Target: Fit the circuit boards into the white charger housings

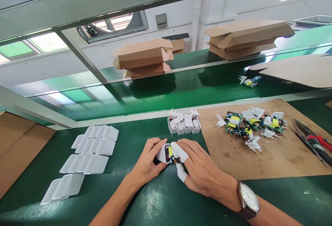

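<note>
My left hand (148,162) is closed around a small white plastic housing (161,154), which lies on its side just above the green tabletop. White finger cots cover the thumb and a finger of my right hand (203,167). Those fingertips grip a circuit board (170,151) with a yellow transformer, partly inside the housing's open end. Just beyond my hands, several filled white housings (181,126) stand in a row with plug pieces on top. To the left, empty white housings (88,145) lie in rows.
At right, a brown cardboard sheet (220,163) bears a pile of circuit boards (255,122) with white plugs, plus red-and-black pliers (315,143) and tweezers (302,136). Another board (249,82) lies on the green conveyor belt (192,87) behind. Cardboard boxes (144,56) stand beyond it.
</note>
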`<state>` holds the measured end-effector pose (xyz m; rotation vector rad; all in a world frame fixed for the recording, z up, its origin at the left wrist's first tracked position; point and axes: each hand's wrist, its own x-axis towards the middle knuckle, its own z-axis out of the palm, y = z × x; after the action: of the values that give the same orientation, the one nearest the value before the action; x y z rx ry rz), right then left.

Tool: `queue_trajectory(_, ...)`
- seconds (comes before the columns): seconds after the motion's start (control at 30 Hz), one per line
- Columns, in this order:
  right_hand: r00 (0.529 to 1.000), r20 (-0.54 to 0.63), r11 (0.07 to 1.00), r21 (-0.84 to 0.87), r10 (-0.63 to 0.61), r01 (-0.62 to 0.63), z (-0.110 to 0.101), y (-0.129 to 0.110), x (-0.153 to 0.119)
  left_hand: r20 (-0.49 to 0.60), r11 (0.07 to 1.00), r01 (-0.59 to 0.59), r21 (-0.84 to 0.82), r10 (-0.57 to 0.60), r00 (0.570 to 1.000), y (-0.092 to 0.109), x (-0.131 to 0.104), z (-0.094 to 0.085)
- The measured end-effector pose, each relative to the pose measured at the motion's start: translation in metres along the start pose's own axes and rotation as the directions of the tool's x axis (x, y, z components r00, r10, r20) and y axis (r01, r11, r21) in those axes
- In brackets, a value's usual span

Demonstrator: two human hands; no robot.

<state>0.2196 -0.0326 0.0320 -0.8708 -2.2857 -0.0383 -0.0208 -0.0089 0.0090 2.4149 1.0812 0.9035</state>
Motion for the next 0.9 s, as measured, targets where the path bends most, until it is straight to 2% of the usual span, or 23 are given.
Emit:
queue_trajectory(0.23, 0.998, 0.059, 1.0, 0.013, -0.016, 0.016, -0.0033, 0.0029, 0.0018, -0.007, 1.0, 0.02, 0.017, -0.02, 1.0, -0.0006, -0.0012, 0.0028)
queue_trajectory(0.5, 0.998, 0.056, 0.998, 0.066, 0.014, -0.018, -0.0028, 0.0038, 0.0021, -0.024, 0.998, 0.054, 0.036, -0.054, 0.998, -0.0028, -0.0028, 0.0051)
queue_trajectory(0.9, 0.997, 0.078, 0.999, 0.044, 0.019, -0.022, -0.0053, 0.0037, 0.0023, -0.032, 0.998, 0.028, 0.06, -0.027, 0.999, 0.0003, -0.001, 0.0043)
